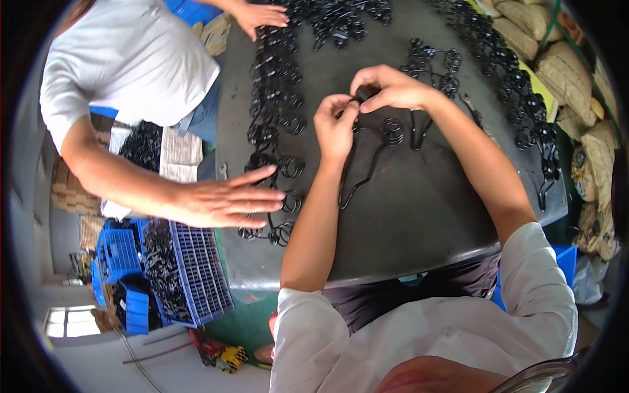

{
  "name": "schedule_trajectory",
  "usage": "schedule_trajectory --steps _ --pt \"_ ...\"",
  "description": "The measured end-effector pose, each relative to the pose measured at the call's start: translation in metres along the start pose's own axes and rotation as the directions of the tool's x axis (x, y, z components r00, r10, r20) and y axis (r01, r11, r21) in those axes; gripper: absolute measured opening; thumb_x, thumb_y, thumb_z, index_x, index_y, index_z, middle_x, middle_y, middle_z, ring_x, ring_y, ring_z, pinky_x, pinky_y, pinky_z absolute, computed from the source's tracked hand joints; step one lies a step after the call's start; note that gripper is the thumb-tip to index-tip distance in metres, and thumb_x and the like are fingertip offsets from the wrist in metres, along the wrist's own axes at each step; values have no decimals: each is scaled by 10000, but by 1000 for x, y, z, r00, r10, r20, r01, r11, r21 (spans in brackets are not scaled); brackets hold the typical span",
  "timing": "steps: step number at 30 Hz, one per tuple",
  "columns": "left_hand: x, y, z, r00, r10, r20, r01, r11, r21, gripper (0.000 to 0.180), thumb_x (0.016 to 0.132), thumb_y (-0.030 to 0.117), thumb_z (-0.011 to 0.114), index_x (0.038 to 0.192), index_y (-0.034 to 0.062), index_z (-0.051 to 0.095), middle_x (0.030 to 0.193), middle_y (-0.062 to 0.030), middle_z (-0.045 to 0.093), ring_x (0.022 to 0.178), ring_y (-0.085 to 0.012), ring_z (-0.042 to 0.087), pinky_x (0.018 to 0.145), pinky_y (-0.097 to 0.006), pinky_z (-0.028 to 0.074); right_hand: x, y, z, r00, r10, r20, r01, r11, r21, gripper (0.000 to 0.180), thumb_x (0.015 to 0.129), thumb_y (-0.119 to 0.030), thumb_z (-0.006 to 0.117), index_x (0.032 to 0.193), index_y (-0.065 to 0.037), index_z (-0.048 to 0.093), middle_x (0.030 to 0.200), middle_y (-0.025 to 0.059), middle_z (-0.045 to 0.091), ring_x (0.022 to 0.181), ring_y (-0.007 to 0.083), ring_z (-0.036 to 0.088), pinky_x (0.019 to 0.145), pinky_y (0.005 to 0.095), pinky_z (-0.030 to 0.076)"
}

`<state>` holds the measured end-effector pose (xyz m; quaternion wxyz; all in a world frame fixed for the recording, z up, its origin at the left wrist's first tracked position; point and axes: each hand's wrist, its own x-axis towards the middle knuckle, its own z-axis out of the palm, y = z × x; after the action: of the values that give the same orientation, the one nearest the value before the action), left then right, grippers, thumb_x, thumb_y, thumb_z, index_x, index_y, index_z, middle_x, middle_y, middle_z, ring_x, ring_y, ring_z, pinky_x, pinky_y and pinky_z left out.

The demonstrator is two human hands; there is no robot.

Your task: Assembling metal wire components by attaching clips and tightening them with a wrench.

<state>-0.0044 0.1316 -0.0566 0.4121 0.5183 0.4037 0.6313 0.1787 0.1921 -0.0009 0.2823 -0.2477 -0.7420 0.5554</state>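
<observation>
My left hand point(335, 126) and my right hand point(388, 87) meet over the dark table point(419, 209), both pinching one black bent-wire part point(375, 152) with a coiled loop. Its long wire legs hang down toward me onto the tabletop. More black coiled wire parts point(429, 62) lie just beyond my right hand. A row of the same parts point(272, 111) runs down the left side of the table.
A person in a white shirt stands at the left; one hand point(229, 200) lies flat on wire parts near the table edge, the other hand point(261, 14) rests at the far end. Blue crates point(196, 268) with black parts stand on the floor. Filled sacks point(576, 72) line the right.
</observation>
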Motion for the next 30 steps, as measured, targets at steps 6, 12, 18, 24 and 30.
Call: schedule_trajectory --steps 6,12,18,24,30 --pt "-1 2 -6 999 -7 -36 9 998 57 125 889 44 719 957 -42 659 843 -61 692 723 -98 631 629 -243 505 3 -2 5 999 33 8 -34 999 11 253 794 -19 770 1016 -33 648 887 -26 602 827 84 535 737 246 453" --pt "-4 2 -6 1000 -2 -2 2 999 -34 135 913 13 674 1041 -27 652 887 -56 688 759 -104 637 656 -247 512 3 -1 6 1000 -15 -11 15 1000 27 285 799 -32 794 1051 -34 661 874 -31 588 823 81 512 721 250 433" --pt "-2 2 -4 999 48 17 -48 999 -22 188 902 -33 661 1090 -25 661 945 -45 685 776 -94 618 680 -241 507 2 3 1 998 -44 -46 45 999 15 289 818 22 759 1079 -15 642 916 -14 626 848 89 546 760 262 461" --pt "-3 4 -5 999 -11 -31 11 1000 -15 171 889 -13 715 1045 -44 651 898 -59 687 761 -93 628 659 -234 500 0 -2 4 998 -48 -48 49 998 27 307 805 53 756 1086 0 645 957 12 656 880 101 601 788 276 505" --pt "-3 3 -4 999 -32 -23 32 999 -11 152 894 4 716 1017 -48 642 873 -52 675 737 -95 622 646 -236 494 1 0 2 999 -51 -16 52 995 86 322 790 74 756 1088 6 657 967 24 670 905 110 628 808 279 525"
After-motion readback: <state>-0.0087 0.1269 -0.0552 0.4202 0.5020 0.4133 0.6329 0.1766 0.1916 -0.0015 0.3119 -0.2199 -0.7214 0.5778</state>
